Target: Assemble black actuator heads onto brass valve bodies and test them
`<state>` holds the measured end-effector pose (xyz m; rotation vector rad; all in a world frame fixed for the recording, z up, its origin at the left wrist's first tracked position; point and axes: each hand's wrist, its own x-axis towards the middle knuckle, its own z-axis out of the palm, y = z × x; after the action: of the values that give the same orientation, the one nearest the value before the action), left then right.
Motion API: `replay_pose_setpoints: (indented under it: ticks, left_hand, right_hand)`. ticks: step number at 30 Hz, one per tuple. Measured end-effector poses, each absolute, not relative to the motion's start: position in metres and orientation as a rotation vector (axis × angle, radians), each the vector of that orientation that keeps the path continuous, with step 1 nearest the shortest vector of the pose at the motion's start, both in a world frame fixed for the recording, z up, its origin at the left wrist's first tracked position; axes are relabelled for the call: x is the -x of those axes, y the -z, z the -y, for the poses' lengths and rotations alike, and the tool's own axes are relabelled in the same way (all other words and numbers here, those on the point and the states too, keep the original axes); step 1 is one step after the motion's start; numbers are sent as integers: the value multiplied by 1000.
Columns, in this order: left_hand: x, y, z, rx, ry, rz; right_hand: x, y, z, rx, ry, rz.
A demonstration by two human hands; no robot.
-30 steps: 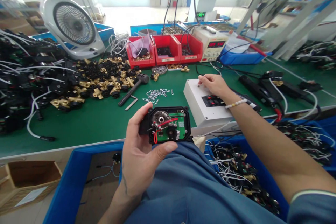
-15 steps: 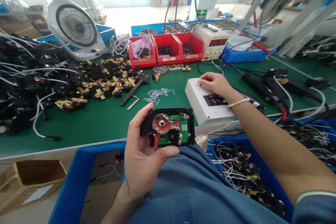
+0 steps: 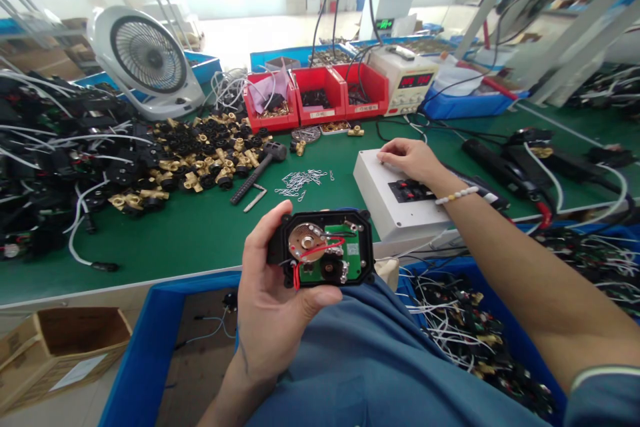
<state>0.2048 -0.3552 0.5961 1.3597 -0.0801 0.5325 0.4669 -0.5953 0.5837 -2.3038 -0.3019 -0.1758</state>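
My left hand (image 3: 273,307) grips an open black housing (image 3: 369,247), fingers behind and thumb along the lower edge. Inside it are a green circuit board (image 3: 354,265), a round metal motor (image 3: 300,237) and red wires (image 3: 296,273). My right hand (image 3: 407,157) rests over the far left end of a white control box (image 3: 375,190), thumb and forefinger pinched at its top. What lies between those fingertips is too small and hidden to name. A black panel with red parts (image 3: 409,191) is set in the box, partly under my right wrist.
A hammer (image 3: 260,172), a hex key (image 3: 256,199) and wire clips (image 3: 300,181) lie on the green bench (image 3: 200,240). Brass fittings (image 3: 193,180) and wired assemblies (image 3: 45,127) crowd the left. Red bins (image 3: 320,113) and a power supply (image 3: 400,80) stand behind.
The housing in my left hand has come slightly lower in view, and its open face shows a little differently. My right hand stays pinched at the box. The display digits on the power supply look different.
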Motion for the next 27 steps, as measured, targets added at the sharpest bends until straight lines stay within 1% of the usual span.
replay_pose_setpoints:
  ticks: [11, 16, 21, 24, 27]
  left_hand:
    - [-204, -595, 355, -1342, -509, 89]
    - [-206, -590, 355, -1307, -554, 125]
    - [-206, -592, 358, -1252, -548, 56]
    - [-208, -598, 359, -1085, -428, -39]
    - [-214, -604, 357, -808, -145, -120]
  right_hand:
    - [-466, -584, 594, 2312, 180, 289]
    - [-468, -583, 596, 2316, 168, 305]
    - [-468, -584, 597, 2331, 156, 319]
    - [-467, -585, 597, 2342, 133, 330]
    - [-467, -586, 597, 2355, 113, 335]
